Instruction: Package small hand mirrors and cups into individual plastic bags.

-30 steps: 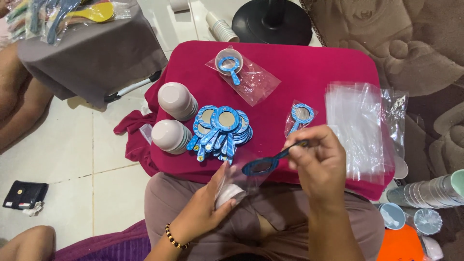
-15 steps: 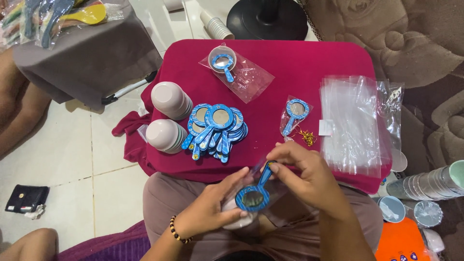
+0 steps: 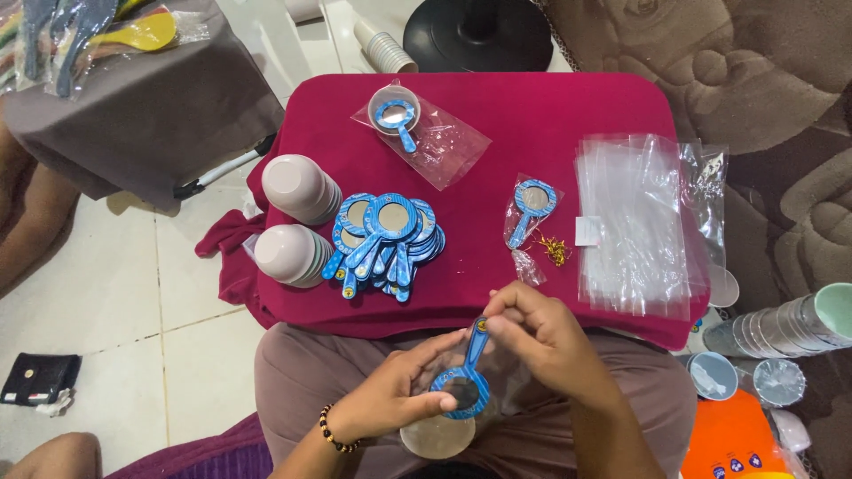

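Note:
My right hand (image 3: 546, 341) pinches the handle of a small blue hand mirror (image 3: 463, 383) over my lap. Under it my left hand (image 3: 399, 395) holds a white cup (image 3: 437, 435) together with a clear bag; its fingers touch the mirror's round head. A pile of several blue hand mirrors (image 3: 383, 232) lies on the red table (image 3: 532, 124) just ahead. Two stacks of white cups (image 3: 293, 222) lie on their sides left of the pile.
A bagged cup with mirror (image 3: 404, 120) lies at the table's far side, a bagged mirror (image 3: 530, 208) in the middle, a stack of clear bags (image 3: 635, 222) at right. More cups (image 3: 790, 328) sit on the floor right. Another person's legs (image 3: 27, 222) are at left.
The mirror swung from level at the table's edge down over my lap, its head now low at the cup in my left hand. Both hands drew closer to my body.

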